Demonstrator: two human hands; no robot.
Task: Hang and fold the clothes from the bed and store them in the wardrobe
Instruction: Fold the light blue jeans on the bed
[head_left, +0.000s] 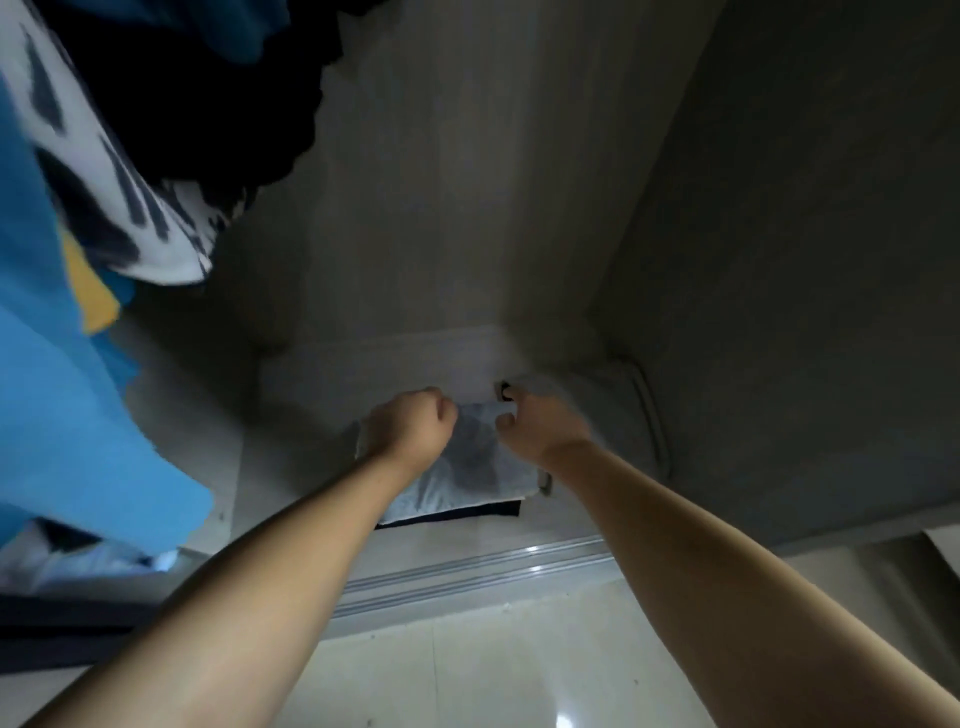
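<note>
Currently both hands reach down into the lower compartment of the wardrobe. The left hand (410, 428) has its fingers curled under into a fist at the far left edge of a folded pale grey-blue fabric garment (470, 475); the fingertips are hidden, so whether they pinch the cloth cannot be told. The right hand (540, 423) is at the far right edge of the same garment, with its fingers curled and the thumb touching the fabric; it appears to grip that edge, though the view is blurred. A small dark object (505, 392) sits just beyond the right hand's fingers and is too small to identify.

The pale garment lies flat on the wardrobe's light wood-grain floor panel (311, 395), between the two hands. It rests on top of a folded dark navy garment (485, 512), of which only the near edge shows. A folded white cloth item (626, 415) lies just beside the stack on the right, against the grey side wall of the wardrobe (779, 260).

Above and to the left, hanging clothes fill the upper corner: a bright blue garment with a yellow patch (62, 389), a white garment with dark grey blotches (130, 208), and a black garment (208, 104) behind it.

A metal sliding-door track (467, 571) runs along the wardrobe's front edge, and glossy cream floor tiles (519, 675) lie on the near side of it.
</note>
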